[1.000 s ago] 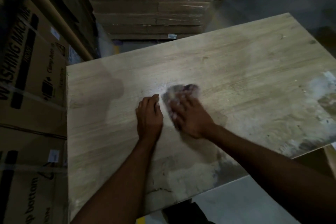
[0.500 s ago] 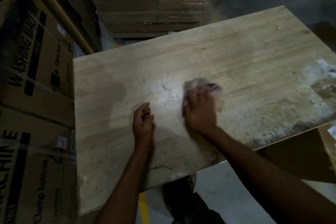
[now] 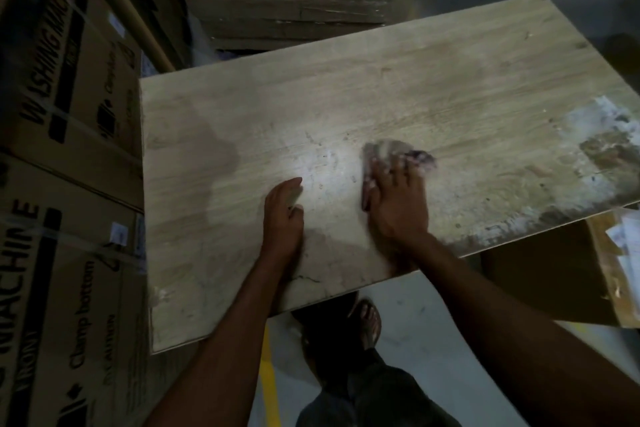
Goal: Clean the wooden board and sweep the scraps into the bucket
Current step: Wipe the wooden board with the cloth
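Board (image 3: 415, 87): lies flat, beside cartons (image 3: 62, 114). Rag (image 3: 391, 152): mid-board, pressed under right hand (image 3: 398, 204), fingers flat, blurred. Left hand (image 3: 282, 218): rests on board, loosely curled, holding nothing. White residue (image 3: 606, 135): board's right edge.

head cam | looks steeply down, forward | close above wooden board (image 3: 381, 97)
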`<state>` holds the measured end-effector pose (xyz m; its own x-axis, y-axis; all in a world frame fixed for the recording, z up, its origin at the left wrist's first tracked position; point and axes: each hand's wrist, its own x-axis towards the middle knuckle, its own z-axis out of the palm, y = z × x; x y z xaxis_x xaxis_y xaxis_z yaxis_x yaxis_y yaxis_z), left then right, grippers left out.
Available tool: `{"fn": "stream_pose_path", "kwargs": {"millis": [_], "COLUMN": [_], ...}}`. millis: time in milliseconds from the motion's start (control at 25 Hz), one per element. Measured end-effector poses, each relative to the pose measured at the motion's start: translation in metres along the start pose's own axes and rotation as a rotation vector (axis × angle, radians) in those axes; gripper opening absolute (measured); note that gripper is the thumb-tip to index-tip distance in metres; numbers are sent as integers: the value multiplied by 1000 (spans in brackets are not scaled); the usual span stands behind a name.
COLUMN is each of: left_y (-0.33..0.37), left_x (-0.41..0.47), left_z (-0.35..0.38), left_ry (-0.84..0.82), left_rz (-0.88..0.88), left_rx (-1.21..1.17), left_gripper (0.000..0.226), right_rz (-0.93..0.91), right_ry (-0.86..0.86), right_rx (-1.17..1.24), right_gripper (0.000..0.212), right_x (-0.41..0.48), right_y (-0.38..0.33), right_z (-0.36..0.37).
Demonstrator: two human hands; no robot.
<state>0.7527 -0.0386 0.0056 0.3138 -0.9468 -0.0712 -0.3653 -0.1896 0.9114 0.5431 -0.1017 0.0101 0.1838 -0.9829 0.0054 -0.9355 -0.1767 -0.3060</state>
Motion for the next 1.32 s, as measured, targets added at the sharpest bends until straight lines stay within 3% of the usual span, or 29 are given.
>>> {"fn": "stream_pose_path", "kwargs": {"millis": [40,80,160,200,240,320,360,440,480,600,640,720,760,880,1000,1040,1120,1160,1280,1320], "left_y": [-2,-4,-6,-4,1,5,5,8,10,14,15,15,16,19,19,17,18,20,30,31], "left_x": [1,5,11,11,9,4,2,-8,-16,-43,-53,-73,-80,-89,-89,-88,-88,-90,-82,-74], "left_z": [-1,-2,-4,-5,-6,-6,-4,5,12,38,49,67,73,78,77,78,84,89,94,93], "left_ry": [-13,-17,-44,-65,-83,-116,-139,-174,-193,-161,-135,-86,-81,-93,-44,-38,-5,12,51,47], "left_rz": [-25,-58,-138,-178,-210,-158,-71,97,108,78,82,106,99,55,90,94,83,75,37,36], "left_rx": [-38,-82,-188,-230,-238,-112,37,385,479,621,657,689,659,572,604,627,717,758,733,710], "left_gripper": [53,50,44,44,46,53,55,56,56,64,67,69,67,61,61,62,61,60,53,51], "right_rz": [96,-7,-480,-561,-451,-33,-35,-427,-489,-82,-185,-649,-707,-392,-623,-526,-112,-99,-610,-516], "right_ry": [1,5,-81,-89,-18,121,99,21,31,124,105,17,9,108,-29,-41,53,73,-105,-45], "right_rx": [-2,-11,-58,-79,-77,-54,-67,-167,-182,-116,-131,-199,-182,0,-123,-146,-109,-113,-133,-86], "right_gripper": [61,60,57,55,54,54,54,52,50,49,50,53,53,49,53,55,57,57,54,52], "right_x": [-5,-20,-68,-76,-74,-72,-81,-107,-111,-105,-109,-124,-128,-142,-116,-96,-69,-67,-62,-43], "right_y": [-10,-24,-35,-26,-11,-2,-3,12,30,59,63,87,96,91,106,118,121,115,99,101], "right_z": [-4,-2,7,6,7,2,0,6,4,-9,-5,2,-1,-2,-3,-10,-24,-26,-21,-22]}}
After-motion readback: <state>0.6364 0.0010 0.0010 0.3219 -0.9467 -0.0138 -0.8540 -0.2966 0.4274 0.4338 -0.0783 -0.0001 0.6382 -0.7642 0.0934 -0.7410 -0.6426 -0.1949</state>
